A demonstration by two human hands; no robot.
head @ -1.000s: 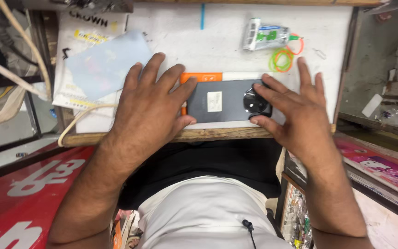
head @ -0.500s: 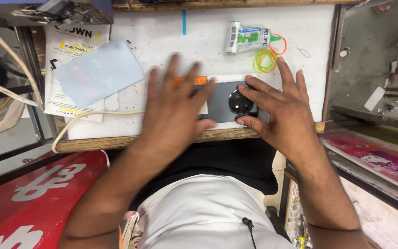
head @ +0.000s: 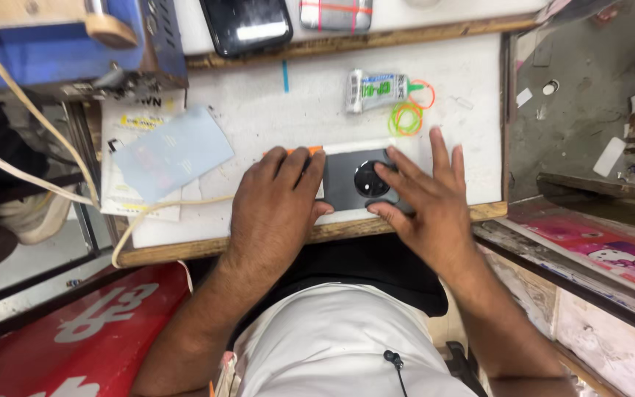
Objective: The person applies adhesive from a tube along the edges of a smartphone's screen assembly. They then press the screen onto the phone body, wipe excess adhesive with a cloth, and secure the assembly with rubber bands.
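Observation:
A dark grey phone [head: 350,182] with a round camera ring lies back-up near the front edge of a white work board [head: 259,110]. My left hand [head: 273,209] lies flat over the phone's left half, fingers spread, covering an orange tool edge [head: 295,151]. My right hand [head: 424,198] presses on the phone's right end, with one finger on the camera ring and the thumb at the near edge.
A small glue tube [head: 376,90] and green and orange rubber bands [head: 409,110] lie beyond the phone. A pale blue sheet [head: 170,153] rests at the left. Two more phones [head: 248,23] sit on the back shelf. A cream cable [head: 53,140] crosses the left side.
The view has shifted, so the board sits lower in the frame and the back shelf shows. My right hand has slid left onto the camera ring; my left hand stays on the phone.

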